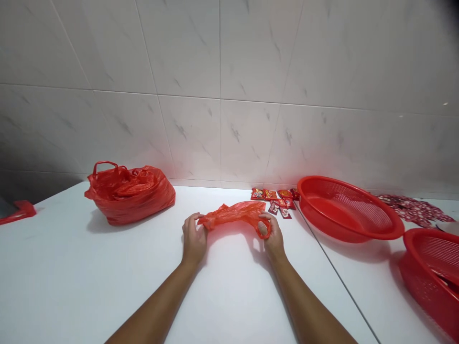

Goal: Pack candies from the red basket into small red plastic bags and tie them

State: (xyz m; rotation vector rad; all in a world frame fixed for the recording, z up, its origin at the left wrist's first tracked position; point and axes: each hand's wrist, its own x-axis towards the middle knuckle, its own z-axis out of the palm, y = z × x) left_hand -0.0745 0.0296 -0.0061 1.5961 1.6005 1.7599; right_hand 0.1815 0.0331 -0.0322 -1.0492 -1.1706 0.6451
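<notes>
A thin red plastic bag (234,213) is stretched between my two hands, just above the white table (229,291). My left hand (194,239) pinches its left end between thumb and fingers. At the other end, my right hand (273,235) is closed on the bag, with a loop of the plastic around the thumb. The bag looks flat and crumpled. Just behind my right hand lie several small red packets (275,195), some of them darker red.
A full red plastic bag (136,198) stands at the back left. To the right are a red plastic basket (349,210) and a second red basket (426,277), cut off by the frame. Many dark red packets (412,209) lie behind them. A tiled wall (251,143) bounds the table.
</notes>
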